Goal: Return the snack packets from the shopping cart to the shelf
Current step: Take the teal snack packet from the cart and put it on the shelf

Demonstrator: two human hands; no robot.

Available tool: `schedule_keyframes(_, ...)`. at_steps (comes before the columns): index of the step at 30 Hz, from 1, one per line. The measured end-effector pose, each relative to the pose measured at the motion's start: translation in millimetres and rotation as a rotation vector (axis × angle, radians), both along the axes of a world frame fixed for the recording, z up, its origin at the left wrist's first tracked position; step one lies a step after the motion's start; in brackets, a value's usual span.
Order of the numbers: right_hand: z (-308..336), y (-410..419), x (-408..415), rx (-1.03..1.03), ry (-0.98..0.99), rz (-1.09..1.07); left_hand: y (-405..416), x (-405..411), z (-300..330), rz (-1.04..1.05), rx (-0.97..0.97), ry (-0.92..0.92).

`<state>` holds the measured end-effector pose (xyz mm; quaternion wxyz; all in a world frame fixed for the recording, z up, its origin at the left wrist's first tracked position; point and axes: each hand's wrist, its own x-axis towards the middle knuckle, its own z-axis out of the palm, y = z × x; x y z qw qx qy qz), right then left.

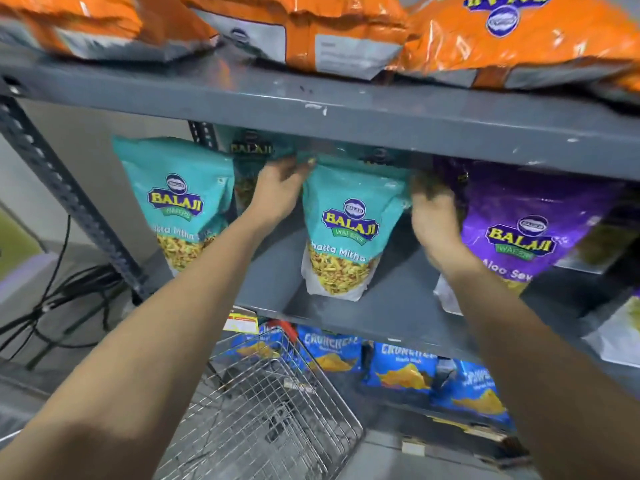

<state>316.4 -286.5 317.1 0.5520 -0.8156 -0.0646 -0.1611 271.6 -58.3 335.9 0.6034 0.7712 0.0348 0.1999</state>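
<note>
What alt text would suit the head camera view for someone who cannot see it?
Two bare hands, left hand and right hand, set a teal snack packet upright on the middle grey shelf, between another teal packet and a purple packet. Orange packets lie above; a wire cart stands below.

glossy plastic packets (341, 230), scuffed painted-metal shelf (346, 109)

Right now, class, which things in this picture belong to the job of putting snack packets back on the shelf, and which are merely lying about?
Part of the job:
teal packet held at its top by left hand and right hand
middle shelf
wire cart

Just lying about:
orange packets on the shelf above
purple packet
blue packets below
black cables
</note>
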Motion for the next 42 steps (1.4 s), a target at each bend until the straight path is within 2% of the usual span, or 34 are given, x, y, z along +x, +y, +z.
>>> schedule_keyframes(4,14.4,-6.5,7.7,-0.037,-0.046,-0.007,-2.4,6.2,6.8,0.013,-0.103,-0.061)
schedule_keyframes(6,10.1,-6.6,2.0,0.03,-0.012,0.034,-3.9,3.5,-2.2,-0.015,-0.125,-0.05)
schedule_keyframes(10,-39.3,-8.4,-10.7,0.234,0.217,0.29,7.8,-11.4,-56.5,-0.141,-0.196,0.228)
schedule_keyframes(13,-89.4,-12.0,-13.2,0.065,0.477,0.395,13.2,-21.9,-107.8,-0.288,-0.051,0.463)
schedule_keyframes(15,-112.9,-3.0,-19.0,-0.021,0.623,0.449,6.5,-25.6,-131.1,-0.336,-0.021,0.526)
schedule_keyframes(19,-141.5,12.8,-28.5,-0.07,0.566,0.429,-4.2,-30.6,-155.2,-0.295,-0.058,0.466)
schedule_keyframes(29,-135.5,8.2,-47.3,-0.068,0.53,0.415,-10.2,-46.6,-155.5,-0.283,-0.081,0.448)
schedule_keyframes(31,-133.9,3.1,-48.7,-0.027,0.525,0.44,-19.3,-53.8,-152.7,-0.15,-0.113,0.372)
schedule_keyframes(32,-133.1,-1.3,-51.7,0.019,0.515,0.441,-25.2,-59.0,-150.8,-0.018,-0.123,0.301)
schedule_keyframes(34,-133.4,-17.9,-60.6,0.136,0.481,0.359,-39.5,-71.5,-146.2,0.229,-0.076,0.123)
schedule_keyframes(35,-134.7,-30.3,-66.8,0.176,0.443,0.294,-49.2,-77.4,-142.8,0.262,-0.05,0.058)
schedule_keyframes(39,-143.0,-106.0,-92.9,0.195,0.274,-0.014,-110.6,-83.5,-132.8,0.093,0.022,0.004)
schedule_keyframes(42,-146.8,-171.9,-85.8,0.016,0.247,-0.269,-164.1,-60.7,-139.3,-0.078,0.114,0.051)
